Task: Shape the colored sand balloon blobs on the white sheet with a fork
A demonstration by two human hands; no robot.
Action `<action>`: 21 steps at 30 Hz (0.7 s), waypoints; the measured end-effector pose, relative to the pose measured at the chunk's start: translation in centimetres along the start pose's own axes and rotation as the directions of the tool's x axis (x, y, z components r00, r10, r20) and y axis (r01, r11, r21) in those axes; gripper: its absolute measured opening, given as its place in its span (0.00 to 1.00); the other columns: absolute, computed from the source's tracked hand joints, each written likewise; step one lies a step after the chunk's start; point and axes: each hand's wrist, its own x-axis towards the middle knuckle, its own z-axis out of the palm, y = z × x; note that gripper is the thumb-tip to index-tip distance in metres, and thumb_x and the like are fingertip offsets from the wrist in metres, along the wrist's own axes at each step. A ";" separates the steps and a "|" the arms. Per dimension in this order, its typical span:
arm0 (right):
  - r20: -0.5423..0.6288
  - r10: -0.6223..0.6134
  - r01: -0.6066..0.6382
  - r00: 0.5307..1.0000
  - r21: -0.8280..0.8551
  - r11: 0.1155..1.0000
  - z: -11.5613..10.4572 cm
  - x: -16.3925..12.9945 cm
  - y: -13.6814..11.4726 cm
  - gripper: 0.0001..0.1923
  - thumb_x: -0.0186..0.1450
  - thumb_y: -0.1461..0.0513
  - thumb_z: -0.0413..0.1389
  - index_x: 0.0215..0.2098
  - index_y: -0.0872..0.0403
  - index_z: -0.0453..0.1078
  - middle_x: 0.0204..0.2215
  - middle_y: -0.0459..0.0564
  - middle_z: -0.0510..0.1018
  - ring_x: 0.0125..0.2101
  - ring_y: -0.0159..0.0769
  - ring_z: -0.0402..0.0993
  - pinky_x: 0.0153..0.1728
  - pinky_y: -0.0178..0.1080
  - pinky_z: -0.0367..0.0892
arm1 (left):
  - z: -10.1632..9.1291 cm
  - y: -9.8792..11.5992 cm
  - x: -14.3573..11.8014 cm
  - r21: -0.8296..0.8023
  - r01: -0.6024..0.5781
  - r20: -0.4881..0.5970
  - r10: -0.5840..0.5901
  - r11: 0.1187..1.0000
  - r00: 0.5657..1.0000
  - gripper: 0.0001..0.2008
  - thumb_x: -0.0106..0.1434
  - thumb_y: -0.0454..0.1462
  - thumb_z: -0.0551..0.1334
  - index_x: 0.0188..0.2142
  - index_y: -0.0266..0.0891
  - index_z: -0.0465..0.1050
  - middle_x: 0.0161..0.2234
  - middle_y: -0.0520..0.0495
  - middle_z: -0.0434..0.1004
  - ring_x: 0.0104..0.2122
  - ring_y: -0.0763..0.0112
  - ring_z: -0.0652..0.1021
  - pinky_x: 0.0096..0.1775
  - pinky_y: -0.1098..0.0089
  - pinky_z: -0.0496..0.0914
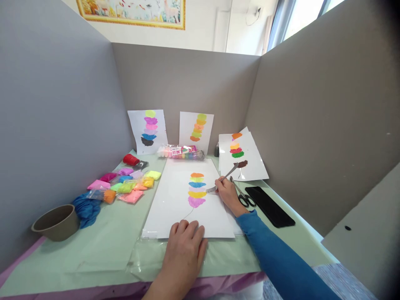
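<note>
The right hand (pixel 228 193) is pinching a metal fork (pixel 222 179) just right of centre frame, fingers clenched on the middle of the handle, the tines touching the right edge of the yellow patch in a stack of coloured clay blobs (pixel 196 189). Those blobs, orange down to pink, are sitting on a white sheet (pixel 175 204) lying flat in the middle of the frame. The left hand (pixel 184 246) is lying at bottom centre, palm down and spread, gripping nothing, fingertips pressing the sheet's near edge.

Just right of the fork hand, scissors (pixel 245 198) are lying on the pale green table cover (pixel 103 246), and a black phone (pixel 269 206) is lying beside them, further right. At left of centre, a heap of small coloured clay packets (pixel 128 183) is spreading out, with a blue cloth (pixel 86 208) and a grey bowl (pixel 56 223) at lower left. Finished sheets (pixel 147 131) with colour stacks are leaning against the grey partition at upper centre, a long packet of clay sticks (pixel 181 152) lying in front of them.
</note>
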 end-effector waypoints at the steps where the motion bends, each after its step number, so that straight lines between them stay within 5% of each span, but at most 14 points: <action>1: -0.005 0.004 -0.005 1.000 -0.001 1.000 0.0 0.0 0.0 0.09 0.60 0.56 0.49 0.25 0.51 0.62 0.16 0.44 0.72 0.23 0.36 0.73 0.29 0.35 0.62 | 0.0 0.0 0.0 0.000 -0.003 -0.001 0.003 1.000 1.000 0.09 0.66 0.34 0.56 0.43 0.43 0.72 0.41 0.47 0.73 0.40 0.61 0.69 0.44 0.58 0.62; 21: 0.087 0.028 -0.033 0.996 0.051 0.998 0.2 0.1 0.3 0.09 0.60 0.56 0.49 0.25 0.52 0.63 0.15 0.41 0.70 0.20 0.35 0.72 0.28 0.35 0.62 | 0.1 0.0 -0.2 -0.007 0.004 0.006 -0.003 1.000 1.000 0.09 0.67 0.35 0.55 0.44 0.44 0.71 0.42 0.47 0.73 0.41 0.61 0.69 0.44 0.58 0.62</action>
